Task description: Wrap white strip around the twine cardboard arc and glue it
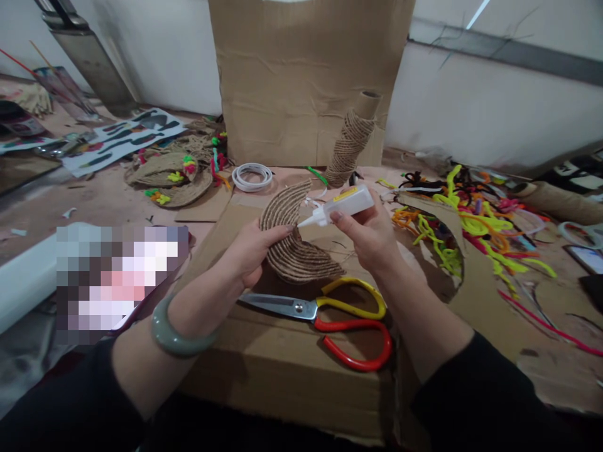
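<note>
My left hand point(249, 254) is closed on a crescent point(301, 260) covered in curved rows of brown twine, its thumb on the front face. In my right hand point(370, 232) is a small clear glue bottle point(351, 204) with a yellow label, tilted so that its thin nozzle points left and down. The nozzle tip is at the crescent's inner edge, close to my left thumb; whether it touches the twine I cannot tell. Just below the crescent, scissors point(301, 307) with one yellow and one red handle lie on a cardboard box point(282, 358).
A spool of twine point(348, 144) stands before an upright cardboard sheet point(301, 75). Coiled white cord point(252, 177) lies behind the crescent. Colourful pipe cleaners point(471, 226) are heaped at right. Twine-covered pieces point(174, 179) and a blurred-out phone point(122, 276) are at left.
</note>
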{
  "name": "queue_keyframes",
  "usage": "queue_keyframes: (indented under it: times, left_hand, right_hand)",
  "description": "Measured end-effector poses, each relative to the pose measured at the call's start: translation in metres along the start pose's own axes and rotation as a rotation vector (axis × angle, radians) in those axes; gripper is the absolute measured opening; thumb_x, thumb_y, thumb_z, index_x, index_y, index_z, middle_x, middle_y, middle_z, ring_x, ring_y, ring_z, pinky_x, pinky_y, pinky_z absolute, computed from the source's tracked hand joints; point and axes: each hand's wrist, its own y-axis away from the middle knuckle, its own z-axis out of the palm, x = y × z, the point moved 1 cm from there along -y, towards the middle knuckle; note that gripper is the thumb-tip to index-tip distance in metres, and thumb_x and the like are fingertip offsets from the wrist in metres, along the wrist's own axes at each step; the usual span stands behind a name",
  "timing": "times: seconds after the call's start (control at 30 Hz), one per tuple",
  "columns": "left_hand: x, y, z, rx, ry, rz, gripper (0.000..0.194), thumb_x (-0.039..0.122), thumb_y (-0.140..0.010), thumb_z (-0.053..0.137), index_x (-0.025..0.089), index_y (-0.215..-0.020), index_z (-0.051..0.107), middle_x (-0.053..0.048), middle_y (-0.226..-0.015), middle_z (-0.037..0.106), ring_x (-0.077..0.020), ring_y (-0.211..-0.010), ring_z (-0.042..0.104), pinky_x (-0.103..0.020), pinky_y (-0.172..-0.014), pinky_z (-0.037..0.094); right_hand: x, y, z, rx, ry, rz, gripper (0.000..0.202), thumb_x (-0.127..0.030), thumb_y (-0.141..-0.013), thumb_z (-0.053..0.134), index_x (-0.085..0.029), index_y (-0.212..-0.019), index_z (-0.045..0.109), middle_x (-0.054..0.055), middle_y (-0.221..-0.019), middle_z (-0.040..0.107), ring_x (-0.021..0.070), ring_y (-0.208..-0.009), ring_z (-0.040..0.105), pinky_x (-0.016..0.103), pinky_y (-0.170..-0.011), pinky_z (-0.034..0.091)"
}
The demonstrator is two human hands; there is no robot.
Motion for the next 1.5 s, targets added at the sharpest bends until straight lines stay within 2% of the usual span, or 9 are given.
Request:
queue_keyframes:
  times: [0.13,0.3,0.5,0.73,1.0,1.27,1.37,1.5]
  left_hand:
    - [-0.001,0.000,0.000,0.016,0.009,-0.007,0.019,0.011,-0.067,0.071,0.011,-0.086,0.069,-0.007,-0.075,0.073,-0.0173,-0.065,0.068,-0.030,-0.069,0.057]
    - [-0.002,-0.002,-0.003,-0.025,-0.027,0.002,0.022,0.013,-0.066,0.073,0.011,-0.088,0.070,-0.007,-0.077,0.074,-0.0185,-0.067,0.069,-0.031,-0.070,0.057]
    - [-0.003,-0.002,-0.005,-0.108,-0.021,0.037,0.033,0.016,-0.065,0.077,0.016,-0.097,0.070,-0.004,-0.080,0.074,-0.0178,-0.069,0.069,-0.030,-0.068,0.058]
    - [-0.003,-0.002,-0.006,-0.092,-0.032,0.019,0.030,0.017,-0.065,0.078,0.014,-0.094,0.069,-0.006,-0.081,0.075,-0.0192,-0.069,0.070,-0.031,-0.068,0.058]
    - [-0.004,-0.002,-0.006,-0.128,-0.019,0.048,0.028,0.017,-0.065,0.078,0.015,-0.093,0.070,-0.005,-0.079,0.074,-0.0191,-0.069,0.070,-0.032,-0.069,0.059]
    - [-0.002,-0.001,-0.004,-0.048,-0.031,0.000,0.030,0.015,-0.065,0.076,0.012,-0.093,0.069,-0.008,-0.081,0.075,-0.0194,-0.068,0.070,-0.032,-0.069,0.059]
    - [0.000,0.000,-0.001,0.021,-0.018,-0.022,0.027,0.011,-0.065,0.072,0.011,-0.091,0.068,-0.008,-0.078,0.074,-0.0179,-0.067,0.070,-0.030,-0.069,0.058]
    - [0.001,0.001,0.001,0.035,-0.010,-0.022,0.021,0.011,-0.065,0.071,0.010,-0.085,0.069,-0.007,-0.074,0.073,-0.0174,-0.064,0.069,-0.030,-0.068,0.058]
  right_hand:
    - [-0.001,0.000,-0.001,-0.009,-0.002,0.003,0.050,-0.055,-0.062,0.079,-0.027,-0.089,0.047,-0.005,-0.078,0.059,0.0140,-0.074,0.060,0.030,-0.072,0.053]
    - [-0.002,0.000,-0.002,-0.021,0.014,0.009,0.048,-0.054,-0.064,0.079,-0.027,-0.090,0.049,-0.003,-0.081,0.060,0.0154,-0.077,0.060,0.033,-0.075,0.053]
    - [-0.001,0.001,0.000,0.039,0.012,0.016,0.048,-0.056,-0.060,0.080,-0.026,-0.084,0.051,-0.003,-0.077,0.060,0.0149,-0.071,0.059,0.031,-0.068,0.052]
    - [-0.005,0.002,0.000,0.057,0.027,0.032,0.046,-0.054,-0.059,0.080,-0.025,-0.079,0.052,-0.003,-0.073,0.059,0.0146,-0.069,0.059,0.031,-0.067,0.052]
    - [-0.010,0.001,-0.001,0.057,0.039,0.022,0.041,-0.048,-0.058,0.082,-0.025,-0.073,0.051,-0.005,-0.064,0.053,0.0136,-0.063,0.056,0.030,-0.062,0.050]
    - [-0.011,0.002,0.000,0.059,0.037,-0.002,0.045,-0.051,-0.056,0.082,-0.025,-0.070,0.049,-0.006,-0.061,0.050,0.0115,-0.057,0.052,0.027,-0.056,0.047]
    - [-0.010,0.002,0.000,0.052,0.024,-0.008,0.044,-0.050,-0.057,0.082,-0.025,-0.071,0.050,-0.006,-0.062,0.051,0.0117,-0.059,0.053,0.027,-0.058,0.048]
    - [-0.002,-0.001,-0.002,0.071,0.000,0.020,0.047,-0.053,-0.056,0.082,-0.024,-0.074,0.050,-0.006,-0.066,0.053,0.0126,-0.064,0.056,0.028,-0.062,0.050]
